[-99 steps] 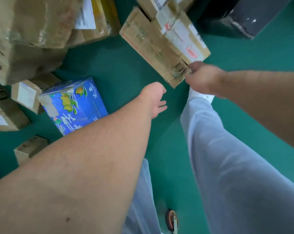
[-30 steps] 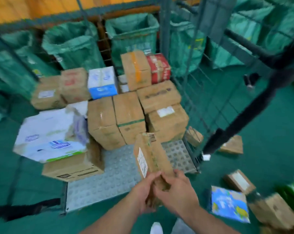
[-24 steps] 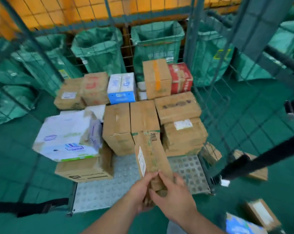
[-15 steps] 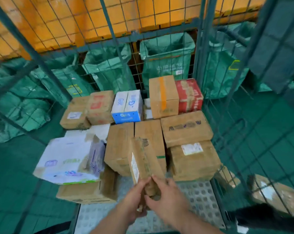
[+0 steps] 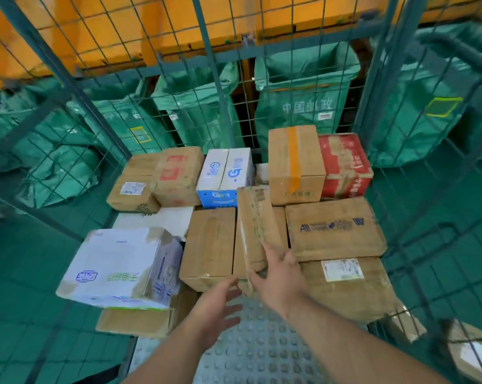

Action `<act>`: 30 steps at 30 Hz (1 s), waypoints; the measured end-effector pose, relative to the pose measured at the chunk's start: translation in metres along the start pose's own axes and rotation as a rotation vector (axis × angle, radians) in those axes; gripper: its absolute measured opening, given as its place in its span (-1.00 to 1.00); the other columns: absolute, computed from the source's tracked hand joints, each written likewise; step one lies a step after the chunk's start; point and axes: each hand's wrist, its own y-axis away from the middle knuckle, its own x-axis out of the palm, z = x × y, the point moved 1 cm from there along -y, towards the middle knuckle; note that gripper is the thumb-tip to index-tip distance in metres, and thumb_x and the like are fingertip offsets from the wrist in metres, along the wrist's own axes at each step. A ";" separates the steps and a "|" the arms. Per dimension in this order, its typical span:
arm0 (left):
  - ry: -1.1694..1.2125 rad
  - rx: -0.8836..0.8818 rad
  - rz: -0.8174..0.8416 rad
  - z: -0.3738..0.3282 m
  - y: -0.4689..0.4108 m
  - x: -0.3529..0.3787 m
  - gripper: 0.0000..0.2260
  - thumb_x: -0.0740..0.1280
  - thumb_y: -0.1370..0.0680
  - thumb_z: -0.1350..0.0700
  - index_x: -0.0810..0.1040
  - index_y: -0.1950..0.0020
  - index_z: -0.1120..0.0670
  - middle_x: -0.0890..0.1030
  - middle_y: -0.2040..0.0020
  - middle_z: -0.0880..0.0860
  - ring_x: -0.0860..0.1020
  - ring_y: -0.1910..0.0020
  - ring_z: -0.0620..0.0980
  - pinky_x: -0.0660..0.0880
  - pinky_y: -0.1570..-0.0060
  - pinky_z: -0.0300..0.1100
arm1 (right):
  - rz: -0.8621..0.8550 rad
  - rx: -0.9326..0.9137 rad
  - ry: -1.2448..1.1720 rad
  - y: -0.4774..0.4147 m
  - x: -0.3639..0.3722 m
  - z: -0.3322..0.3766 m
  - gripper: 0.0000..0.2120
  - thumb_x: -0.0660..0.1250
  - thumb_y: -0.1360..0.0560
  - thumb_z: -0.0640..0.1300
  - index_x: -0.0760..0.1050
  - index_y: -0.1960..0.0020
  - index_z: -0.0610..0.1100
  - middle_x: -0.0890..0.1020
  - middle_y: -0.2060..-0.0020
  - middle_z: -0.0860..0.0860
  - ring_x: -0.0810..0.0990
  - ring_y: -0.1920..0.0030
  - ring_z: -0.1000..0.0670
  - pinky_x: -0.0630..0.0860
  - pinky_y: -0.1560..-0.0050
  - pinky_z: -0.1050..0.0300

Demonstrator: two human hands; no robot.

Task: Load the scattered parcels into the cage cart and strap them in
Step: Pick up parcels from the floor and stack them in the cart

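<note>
Cardboard slim parcel (image 5: 257, 228) is inside the cage cart (image 5: 262, 353). It lies front to back, tilted, on the two brown boxes (image 5: 210, 245) at mid-floor. Far end sits just beside the blue-and-white box (image 5: 224, 176); near end overhangs toward the cart's near edge. My read: it's going in as a filler on the middle stack, since the layer under it is packed tight side to side.

Right hand (image 5: 280, 275) holds the near end. Thumb is on the left face and fingers (image 5: 271, 252) are wrapped over the top, pinching across the narrow width. That grip likely steers the angle while the parcel beds down.

Left hand (image 5: 217, 309) holds nothing. Its fingers are spread and relaxed, just below the parcel's near end, over the bare studded floor. One fingertip is near the brown box's front face; can't tell if it touches. Probably a catch in case the parcel slides back.

Layout:
- Far right corner: taped box (image 5: 295, 162) and red box (image 5: 345, 167).
- Right edge: logo box (image 5: 334, 228) and labelled box (image 5: 345, 284).
- Left edge: white box (image 5: 118, 267), canted on another carton.

Cartons fill back to front, which leaves the near edge free for reach.

Loading looks only partly done: loose parcels (image 5: 469, 353) lie on the floor outside the mesh, right side. No strap visible across the load.
</note>
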 end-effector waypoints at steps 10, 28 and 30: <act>-0.088 0.031 0.239 -0.062 -0.108 -0.015 -0.43 0.28 -0.55 -0.39 0.52 -0.44 -0.10 0.71 -0.18 0.01 0.57 -0.28 0.06 0.41 -0.40 -0.01 | -0.107 0.188 0.191 -0.132 0.048 0.047 -0.28 0.17 -0.59 0.30 -0.05 -0.63 0.14 0.20 -0.42 -0.23 0.46 -0.27 -0.24 0.52 -0.18 -0.05; -0.300 0.046 0.127 -0.118 -0.223 -0.092 -0.89 0.25 -0.67 -0.07 0.50 -0.15 -0.11 0.64 -0.19 -0.05 0.59 -0.19 -0.06 0.50 -0.32 -0.01 | -0.542 0.147 0.087 -0.366 0.080 0.071 -0.29 0.35 -0.57 0.10 0.14 -0.53 -0.23 0.24 -0.44 -0.28 0.40 -0.32 -0.32 0.37 -0.36 -0.12; -0.288 0.058 0.123 -0.117 -0.230 -0.099 -0.92 0.28 -0.66 -0.06 0.51 -0.12 -0.12 0.66 -0.16 -0.07 0.61 -0.16 -0.06 0.52 -0.31 0.01 | -0.447 0.209 0.151 -0.380 0.084 0.064 -0.29 0.30 -0.60 0.13 0.13 -0.57 -0.19 0.12 -0.53 -0.29 0.31 -0.43 -0.34 0.30 -0.45 -0.11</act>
